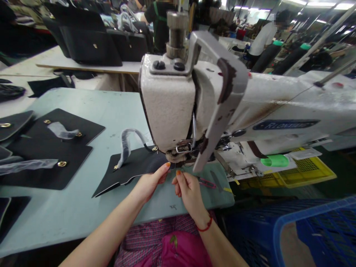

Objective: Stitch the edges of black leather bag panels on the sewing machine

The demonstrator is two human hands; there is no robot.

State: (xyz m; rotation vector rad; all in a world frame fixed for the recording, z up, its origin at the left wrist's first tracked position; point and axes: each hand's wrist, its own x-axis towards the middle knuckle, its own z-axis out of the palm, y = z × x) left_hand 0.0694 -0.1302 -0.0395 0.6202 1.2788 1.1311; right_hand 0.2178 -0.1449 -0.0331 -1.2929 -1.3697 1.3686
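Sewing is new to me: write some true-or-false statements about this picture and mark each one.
1. The red bracelet is on the right wrist. True.
2. The sewing machine is bright pink. False: the sewing machine is off-white.
3. A pink tool lies near the right hand. True.
4. The left hand is inside the blue basket. False: the left hand is at the black panel.
5. The panel's handle has clear wrapping. True.

Strip lights [345, 6] are blazing overhead, several of them, away to my right! Ahead on my left, past my pale blue-green worktable [83, 99], there's a white-topped bench [130, 66], and down to my right the floor [344, 178] lies dark.
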